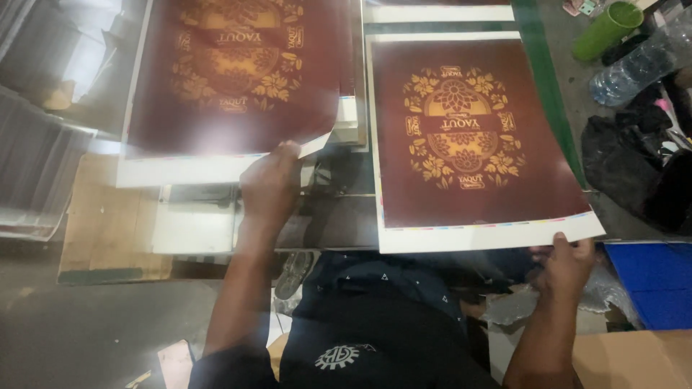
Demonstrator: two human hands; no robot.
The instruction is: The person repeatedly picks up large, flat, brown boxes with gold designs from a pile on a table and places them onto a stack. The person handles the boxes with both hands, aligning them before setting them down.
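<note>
Two large printed sheets, dark maroon with a gold floral ornament and white margins, lie in front of me. My left hand (270, 180) grips the near right corner of the left sheet (231, 79), which rests on a stack of similar sheets. My right hand (566, 263) pinches the near edge of the right sheet (468, 137) at its white margin, thumb on top. The right sheet's near edge hangs off past its support.
A green band (548, 79) runs along the right sheet's far side. At right stand a green cup (605, 29), a clear plastic bottle (634, 65), black bags (634, 166), and a blue crate (652, 281). A cardboard box (634, 360) sits near right. Wooden board (108, 223) at left.
</note>
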